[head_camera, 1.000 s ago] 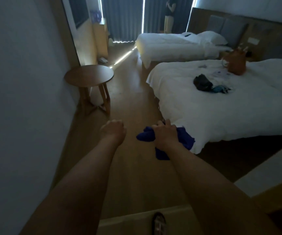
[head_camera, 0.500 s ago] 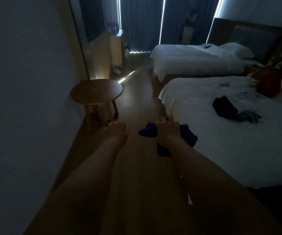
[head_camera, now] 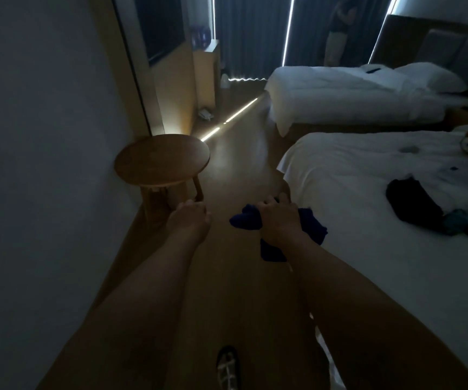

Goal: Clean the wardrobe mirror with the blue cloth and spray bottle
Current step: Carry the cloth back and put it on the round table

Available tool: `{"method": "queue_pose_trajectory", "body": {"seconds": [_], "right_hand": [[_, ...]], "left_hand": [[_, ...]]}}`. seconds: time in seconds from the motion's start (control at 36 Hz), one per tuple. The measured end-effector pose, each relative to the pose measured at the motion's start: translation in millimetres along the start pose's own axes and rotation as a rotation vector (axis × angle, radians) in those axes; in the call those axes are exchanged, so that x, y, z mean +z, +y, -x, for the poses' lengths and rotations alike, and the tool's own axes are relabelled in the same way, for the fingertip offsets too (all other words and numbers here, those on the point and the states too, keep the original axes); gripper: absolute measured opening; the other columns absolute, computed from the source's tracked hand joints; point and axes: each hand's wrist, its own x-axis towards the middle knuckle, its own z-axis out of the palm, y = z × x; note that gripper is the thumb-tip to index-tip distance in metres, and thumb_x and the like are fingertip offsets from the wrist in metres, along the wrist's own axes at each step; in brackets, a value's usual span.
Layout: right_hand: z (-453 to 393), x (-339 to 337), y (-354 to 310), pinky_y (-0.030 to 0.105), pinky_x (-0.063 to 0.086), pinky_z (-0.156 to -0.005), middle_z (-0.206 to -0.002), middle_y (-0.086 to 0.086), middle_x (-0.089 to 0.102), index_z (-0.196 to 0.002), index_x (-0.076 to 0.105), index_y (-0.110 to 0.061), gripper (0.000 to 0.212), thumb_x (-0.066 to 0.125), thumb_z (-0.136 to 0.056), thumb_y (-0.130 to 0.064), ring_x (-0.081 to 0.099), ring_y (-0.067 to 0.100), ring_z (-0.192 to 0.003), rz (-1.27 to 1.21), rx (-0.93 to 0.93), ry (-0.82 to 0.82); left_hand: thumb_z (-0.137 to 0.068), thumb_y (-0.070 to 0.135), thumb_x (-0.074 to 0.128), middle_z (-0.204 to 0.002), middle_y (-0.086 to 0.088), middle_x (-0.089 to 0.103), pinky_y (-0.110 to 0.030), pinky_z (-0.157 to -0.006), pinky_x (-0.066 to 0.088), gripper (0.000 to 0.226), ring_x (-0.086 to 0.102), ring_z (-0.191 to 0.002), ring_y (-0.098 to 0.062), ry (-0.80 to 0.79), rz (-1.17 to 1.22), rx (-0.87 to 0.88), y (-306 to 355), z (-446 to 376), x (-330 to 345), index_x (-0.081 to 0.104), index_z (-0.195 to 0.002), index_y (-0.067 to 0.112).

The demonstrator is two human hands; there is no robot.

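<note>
My right hand [head_camera: 279, 220] is closed around a bunched blue cloth [head_camera: 313, 228], which hangs out on both sides of the fist and below it. My left hand [head_camera: 190, 220] is held out beside it, fingers curled into a loose fist with nothing visible in it. Both arms stretch forward over the wooden floor in a dim room. No spray bottle and no wardrobe mirror can be made out in the head view.
A round wooden side table [head_camera: 162, 160] stands against the left wall just ahead. A white bed [head_camera: 368, 249] with dark clothing [head_camera: 413, 202] lies on the right, a second bed [head_camera: 354, 94] behind it. A person [head_camera: 337, 32] stands by the dark curtains. My shoe [head_camera: 227, 367] shows below.
I have moved forward along the aisle; the side table and beds are closer and the view has tilted up. Both hands kept their pose, the right still gripping the cloth.
</note>
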Motion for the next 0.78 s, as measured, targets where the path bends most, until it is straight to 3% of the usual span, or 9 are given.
{"method": "queue_pose_trajectory", "body": {"seconds": [0.25, 0.78], "right_hand": [[-150, -15, 9, 0.043, 0.037, -0.093, -0.129, 0.004, 0.048, -0.127, 0.047, -0.02, 0.041, 0.054, -0.087, -0.018, 0.038, 0.032, -0.12, 0.031, -0.019, 0.005], [-396, 12, 53, 0.042, 0.037, -0.091, -0.126, 0.003, 0.049, -0.125, 0.049, -0.022, 0.041, 0.057, -0.085, -0.024, 0.038, 0.03, -0.118, 0.019, -0.152, 0.006]], "left_hand": [[-0.095, 0.037, 0.038, -0.117, -0.009, 0.052, -0.039, -0.089, 0.044, 0.033, 0.048, -0.109, -0.026, 0.007, 0.02, -0.047, -11, -157, -6, 0.056, -0.113, 0.016], [-0.094, 0.038, 0.04, -0.119, -0.007, 0.051, -0.036, -0.079, 0.039, 0.032, 0.047, -0.108, -0.024, -0.058, -0.016, -0.138, -14, -378, 35, 0.054, -0.115, 0.018]]}}
